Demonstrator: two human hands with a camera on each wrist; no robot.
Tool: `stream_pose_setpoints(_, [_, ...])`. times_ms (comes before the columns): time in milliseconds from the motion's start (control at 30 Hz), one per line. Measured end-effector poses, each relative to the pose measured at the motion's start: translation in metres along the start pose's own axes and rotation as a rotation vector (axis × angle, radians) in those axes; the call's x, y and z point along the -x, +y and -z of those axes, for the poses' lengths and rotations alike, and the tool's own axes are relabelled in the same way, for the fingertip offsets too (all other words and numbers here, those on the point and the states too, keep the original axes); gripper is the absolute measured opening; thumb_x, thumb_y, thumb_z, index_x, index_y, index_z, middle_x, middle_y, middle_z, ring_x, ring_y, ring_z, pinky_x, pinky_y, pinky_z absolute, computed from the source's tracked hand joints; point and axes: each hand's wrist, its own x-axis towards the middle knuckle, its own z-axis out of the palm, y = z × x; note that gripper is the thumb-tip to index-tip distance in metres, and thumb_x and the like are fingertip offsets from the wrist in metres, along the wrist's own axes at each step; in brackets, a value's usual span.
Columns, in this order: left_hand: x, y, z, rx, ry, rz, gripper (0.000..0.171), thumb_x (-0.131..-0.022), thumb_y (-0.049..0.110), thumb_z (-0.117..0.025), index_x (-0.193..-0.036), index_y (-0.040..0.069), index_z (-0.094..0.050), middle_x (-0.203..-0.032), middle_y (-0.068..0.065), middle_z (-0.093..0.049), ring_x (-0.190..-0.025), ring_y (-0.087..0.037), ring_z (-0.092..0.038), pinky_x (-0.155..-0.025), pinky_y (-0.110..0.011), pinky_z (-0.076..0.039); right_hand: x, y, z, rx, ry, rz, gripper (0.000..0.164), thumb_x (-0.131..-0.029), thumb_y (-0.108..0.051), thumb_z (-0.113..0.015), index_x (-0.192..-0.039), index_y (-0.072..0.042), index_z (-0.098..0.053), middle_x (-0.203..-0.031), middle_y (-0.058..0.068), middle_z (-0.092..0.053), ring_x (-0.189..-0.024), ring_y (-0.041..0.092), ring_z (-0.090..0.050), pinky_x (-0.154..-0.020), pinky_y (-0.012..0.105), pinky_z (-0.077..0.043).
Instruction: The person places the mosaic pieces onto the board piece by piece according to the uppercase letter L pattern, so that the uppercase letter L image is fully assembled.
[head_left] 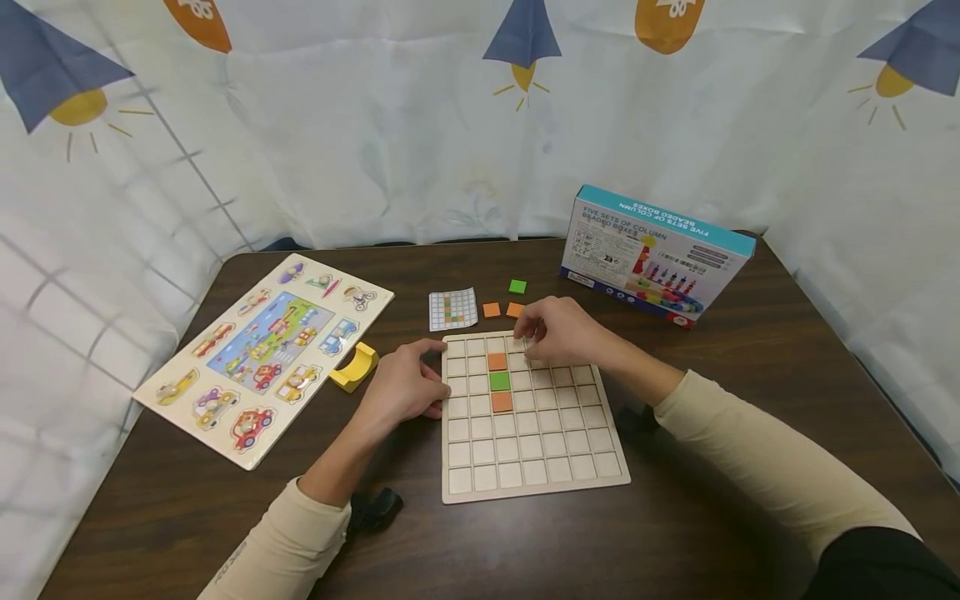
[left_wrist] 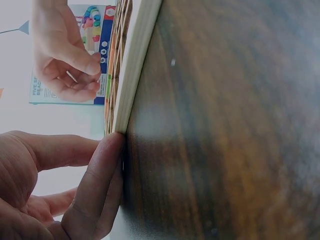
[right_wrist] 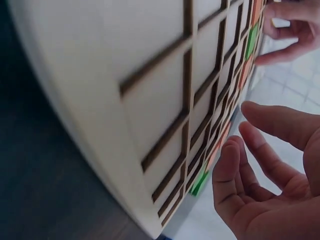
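A wooden grid board (head_left: pixel 528 425) lies flat on the table. In its third column from the left sit an orange tile (head_left: pixel 497 362), a green tile (head_left: pixel 499 381) and another orange tile (head_left: pixel 502 402), one below the other. My left hand (head_left: pixel 406 382) touches the board's left edge; in the left wrist view its fingertips (left_wrist: pixel 112 145) press against the side. Over the board's far rows hovers my right hand (head_left: pixel 558 331), fingers loosely bent. Its thumb and fingertips stand apart with nothing between them in the right wrist view.
Beyond the board lie a printed grid card (head_left: pixel 452 310), two loose orange tiles (head_left: pixel 491 310) and a loose green tile (head_left: pixel 517 287). A vehicle puzzle board (head_left: pixel 197 333) and a yellow arch block (head_left: pixel 356 367) are at left. A toy box (head_left: pixel 652 254) stands at back right.
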Motion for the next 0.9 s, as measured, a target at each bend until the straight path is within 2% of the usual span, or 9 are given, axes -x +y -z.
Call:
stream_pose_setpoints(233, [0.000,0.000,0.000,0.003,-0.004,0.004,0.067,-0.084,0.003,-0.077,-0.147,0.010,-0.055,-0.089,-0.013,-0.071,-0.054,-0.017,-0.071,-0.054,-0.031,-0.062,-0.007,0.009,0.011,0.017,0.045,-0.029,0.023,-0.083,-0.006,-0.080,-0.106,-0.006,-0.077,-0.100,0.011,-0.072,-0.093,0.024,-0.063,-0.084,0.039,-0.057])
stream_pose_setpoints(500, [-0.001,0.000,0.000,0.000,-0.002,0.003,0.067,-0.084,0.004,-0.078,-0.146,0.010,-0.055,-0.089,-0.012,-0.071,-0.054,-0.017,-0.071,-0.053,-0.030,-0.062,-0.015,0.022,0.022,0.011,0.078,-0.055,0.024,-0.083,-0.004,-0.079,-0.107,-0.005,-0.076,-0.101,0.012,-0.072,-0.092,0.026,-0.064,-0.083,0.041,-0.057])
stream_pose_setpoints(900, [0.000,0.001,0.000,-0.008,-0.005,0.015,0.066,-0.084,0.004,-0.078,-0.146,0.010,-0.055,-0.090,-0.012,-0.071,-0.055,-0.018,-0.071,-0.054,-0.030,-0.062,-0.024,0.037,0.024,0.012,0.082,-0.062,0.023,-0.085,-0.008,-0.079,-0.108,-0.005,-0.077,-0.103,0.012,-0.075,-0.093,0.027,-0.067,-0.084,0.042,-0.058])
